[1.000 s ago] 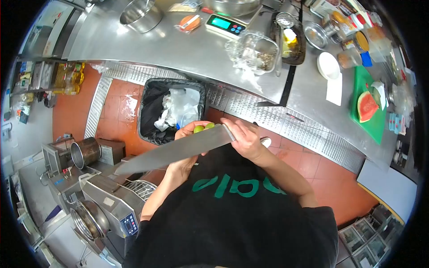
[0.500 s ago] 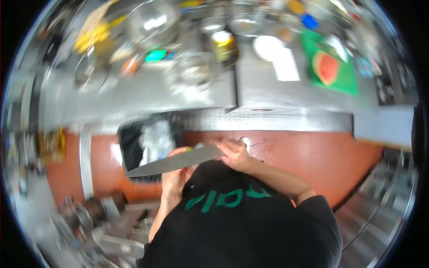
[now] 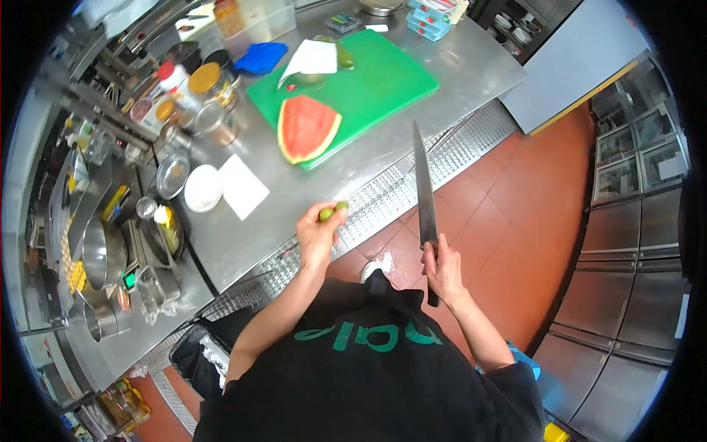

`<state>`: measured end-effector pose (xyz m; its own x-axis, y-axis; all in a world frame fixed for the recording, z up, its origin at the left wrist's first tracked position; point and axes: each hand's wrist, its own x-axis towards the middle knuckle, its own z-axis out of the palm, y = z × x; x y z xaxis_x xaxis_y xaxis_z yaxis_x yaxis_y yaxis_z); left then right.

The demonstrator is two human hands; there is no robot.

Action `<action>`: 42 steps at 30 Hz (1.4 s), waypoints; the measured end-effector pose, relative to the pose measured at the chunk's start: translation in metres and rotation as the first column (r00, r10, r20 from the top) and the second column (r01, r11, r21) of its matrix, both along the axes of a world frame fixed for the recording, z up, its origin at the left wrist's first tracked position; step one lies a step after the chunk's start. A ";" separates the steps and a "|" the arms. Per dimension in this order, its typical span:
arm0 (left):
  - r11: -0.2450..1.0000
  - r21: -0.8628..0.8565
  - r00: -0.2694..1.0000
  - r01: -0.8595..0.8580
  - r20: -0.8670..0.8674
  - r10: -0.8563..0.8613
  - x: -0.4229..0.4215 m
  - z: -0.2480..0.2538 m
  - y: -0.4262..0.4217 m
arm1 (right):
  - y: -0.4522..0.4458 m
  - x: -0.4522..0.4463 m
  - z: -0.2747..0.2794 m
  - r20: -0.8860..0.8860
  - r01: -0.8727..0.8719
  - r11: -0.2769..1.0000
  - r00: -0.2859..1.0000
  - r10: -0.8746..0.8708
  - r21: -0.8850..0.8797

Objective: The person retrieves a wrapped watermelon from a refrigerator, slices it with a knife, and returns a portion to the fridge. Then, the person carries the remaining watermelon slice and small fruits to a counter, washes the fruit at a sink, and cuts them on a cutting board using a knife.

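My left hand (image 3: 315, 239) is closed around small green fruit (image 3: 326, 214), with two rounded green parts showing between the fingers; their exact kind is not clear. It is held in front of the steel counter's edge. In my right hand (image 3: 444, 271) is the handle of a large chef's knife (image 3: 425, 188), its blade pointing up and away from me, over the floor. On the counter, a watermelon wedge (image 3: 308, 129) lies at the near left edge of a green cutting board (image 3: 379, 85). A white sheet of paper (image 3: 313, 57) and a green fruit or vegetable (image 3: 344, 56) rest farther back on it.
A white card (image 3: 244, 186) and a round white lid (image 3: 202, 188) lie left of the board. Jars (image 3: 210, 82), a blue cloth (image 3: 261, 57) and steel bowls (image 3: 104, 253) stand farther left. A black-lined bin (image 3: 193, 355) is below the counter; steel fridges (image 3: 600, 295) line the right.
My view has swung right, toward the cutting board. My hands have moved apart; the knife, earlier lying across in front of my left hand, now points forward on the right.
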<state>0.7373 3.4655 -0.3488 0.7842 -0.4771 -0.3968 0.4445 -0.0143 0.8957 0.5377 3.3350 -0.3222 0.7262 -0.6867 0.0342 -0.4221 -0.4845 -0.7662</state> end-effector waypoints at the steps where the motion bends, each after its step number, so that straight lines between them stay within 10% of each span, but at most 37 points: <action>1: 1.000 0.009 1.000 0.006 0.002 -0.006 0.010 -0.004 -0.031 | -0.024 0.004 0.000 -0.089 -0.015 1.000 0.996 0.013 -0.020; 3: 0.988 0.131 0.882 -0.081 0.471 0.010 0.032 -0.014 -0.087 | -0.070 0.023 -0.006 -0.117 -0.083 0.982 0.991 0.064 -0.168; 16: 0.927 0.356 0.554 -0.120 0.799 -0.235 0.169 -0.054 -0.342 | -0.274 0.179 -0.026 -0.396 -0.282 0.929 0.902 0.172 -0.240; 32: 0.866 0.491 0.488 -0.094 0.781 -0.390 0.187 -0.062 -0.386 | -0.371 0.235 -0.026 -0.504 -0.538 0.842 0.722 0.474 0.020; 42: 0.874 0.482 0.460 -0.061 0.791 -0.403 0.188 -0.060 -0.382 | -0.361 0.276 -0.080 -0.304 -0.472 0.881 0.842 0.445 -0.018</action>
